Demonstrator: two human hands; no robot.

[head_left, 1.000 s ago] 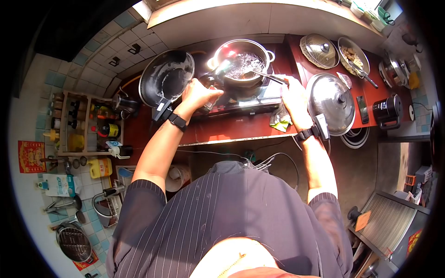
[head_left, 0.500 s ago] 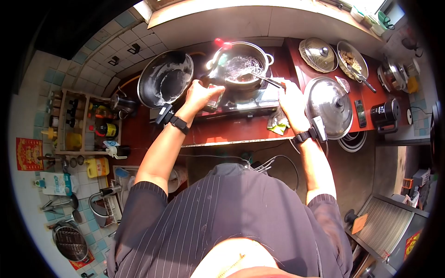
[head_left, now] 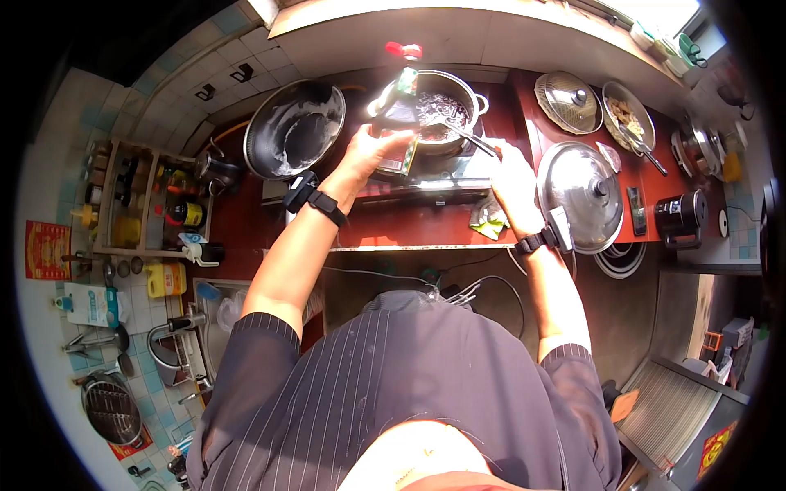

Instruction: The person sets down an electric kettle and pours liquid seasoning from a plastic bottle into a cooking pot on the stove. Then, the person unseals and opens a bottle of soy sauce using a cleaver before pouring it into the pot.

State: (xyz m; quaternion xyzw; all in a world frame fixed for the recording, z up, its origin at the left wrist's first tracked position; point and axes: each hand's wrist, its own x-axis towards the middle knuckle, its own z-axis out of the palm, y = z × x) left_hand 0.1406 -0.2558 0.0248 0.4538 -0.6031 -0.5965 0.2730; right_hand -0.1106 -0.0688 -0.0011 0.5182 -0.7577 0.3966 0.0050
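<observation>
My left hand (head_left: 370, 157) is wrapped around a dark sauce bottle (head_left: 399, 106) with a red cap and a label. The bottle stands nearly upright at the left side of the pot, partly in front of it. In my right hand (head_left: 511, 173) is the dark handle of a long cooking utensil (head_left: 471, 138). Its metal end reaches over the rim into the pot, where the head is hidden. The two-handled pot (head_left: 482, 103) stands on the stove (head_left: 458, 182) with bubbling dark liquid (head_left: 440, 108) inside.
A wok (head_left: 293, 131) sits left of the pot. Right of my right hand lies a large glass lid (head_left: 580, 196). Further right are a covered basket (head_left: 568, 102), a pan of food (head_left: 627, 114), a phone (head_left: 636, 210) and a black kettle (head_left: 681, 219). A cloth (head_left: 490, 219) lies by the stove.
My left hand has raised the bottle, so its cap and label show higher in the view. My right hand stays almost in place with the utensil in the pot.
</observation>
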